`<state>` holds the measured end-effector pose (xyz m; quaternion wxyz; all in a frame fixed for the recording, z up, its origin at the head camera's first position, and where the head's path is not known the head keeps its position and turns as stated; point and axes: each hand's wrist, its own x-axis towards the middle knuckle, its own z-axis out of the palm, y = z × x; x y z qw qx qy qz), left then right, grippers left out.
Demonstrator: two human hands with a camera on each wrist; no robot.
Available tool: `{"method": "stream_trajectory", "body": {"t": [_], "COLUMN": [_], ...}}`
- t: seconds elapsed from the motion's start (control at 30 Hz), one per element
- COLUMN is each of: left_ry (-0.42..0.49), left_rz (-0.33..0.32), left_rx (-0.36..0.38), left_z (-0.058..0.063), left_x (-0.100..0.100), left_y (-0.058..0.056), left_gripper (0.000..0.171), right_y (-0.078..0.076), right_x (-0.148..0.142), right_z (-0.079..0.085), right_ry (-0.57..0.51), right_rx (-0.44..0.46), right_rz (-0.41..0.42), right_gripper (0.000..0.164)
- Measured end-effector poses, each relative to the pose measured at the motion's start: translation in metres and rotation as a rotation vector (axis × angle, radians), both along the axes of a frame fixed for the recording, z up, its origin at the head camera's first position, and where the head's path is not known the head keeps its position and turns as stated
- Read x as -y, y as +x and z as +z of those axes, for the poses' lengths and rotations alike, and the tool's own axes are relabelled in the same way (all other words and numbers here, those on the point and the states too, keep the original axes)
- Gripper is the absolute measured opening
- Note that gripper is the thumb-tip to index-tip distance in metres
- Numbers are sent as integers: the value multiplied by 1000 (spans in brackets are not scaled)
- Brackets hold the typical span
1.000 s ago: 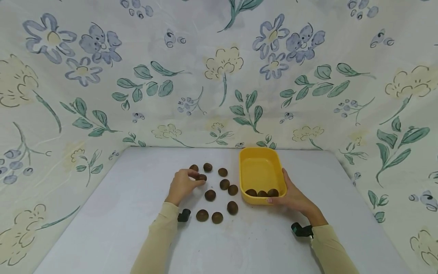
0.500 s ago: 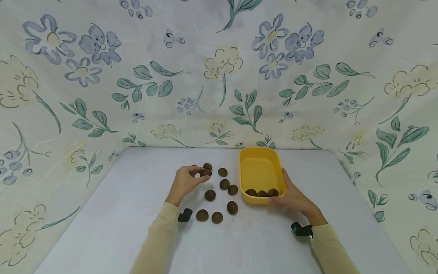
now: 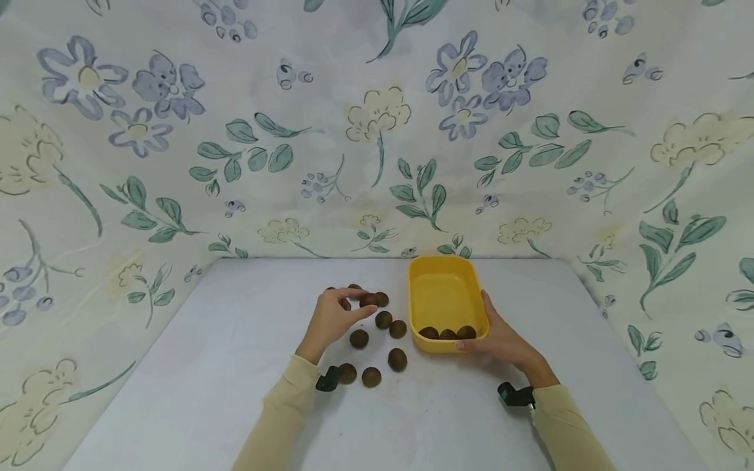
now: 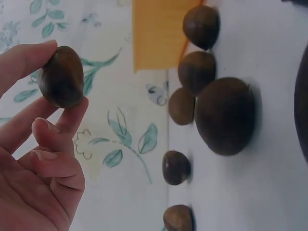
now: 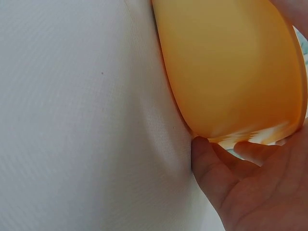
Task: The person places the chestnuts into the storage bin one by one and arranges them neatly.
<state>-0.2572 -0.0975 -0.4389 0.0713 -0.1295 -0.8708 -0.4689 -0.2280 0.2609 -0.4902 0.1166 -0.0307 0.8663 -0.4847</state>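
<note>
My left hand (image 3: 332, 322) pinches a brown chestnut (image 4: 61, 77) between thumb and fingers, above the table, as the left wrist view shows. Under and around that hand several loose chestnuts (image 3: 397, 360) lie scattered, left of a yellow plastic container (image 3: 446, 294). With my right hand (image 3: 508, 341) I grip the container at its near right corner, thumb on the near wall and fingers along the right side. A row of chestnuts (image 3: 429, 333) sits inside against the near wall. The right wrist view shows the container's outer wall and the curled fingers touching it.
The white tabletop (image 3: 424, 418) ends at the back against a flowered cloth (image 3: 330, 196), which also rises on both sides. A black wrist camera (image 3: 328, 379) on the left arm hangs beside the nearest chestnuts.
My left hand has lifted a chestnut off the table and carried it right, towards the container. The right hand and container stay put; the head view has shifted slightly.
</note>
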Motion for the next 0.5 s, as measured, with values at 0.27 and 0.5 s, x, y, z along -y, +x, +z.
{"method": "stream_trajectory", "body": {"t": [0.27,0.5], "left_ry": [34,30], "left_rz": [-18,-49], "left_rx": [24,12], "left_z": [5,10], "left_x": [-22,-46], "left_y": [6,8], "left_gripper": [38,37], "right_y": [0,0], "right_x": [-2,-1], "right_z": [-2,-1], "right_ry": [-42,-37], "right_rx": [-24,-29], "right_rz": [24,15], "right_gripper": [141,141]}}
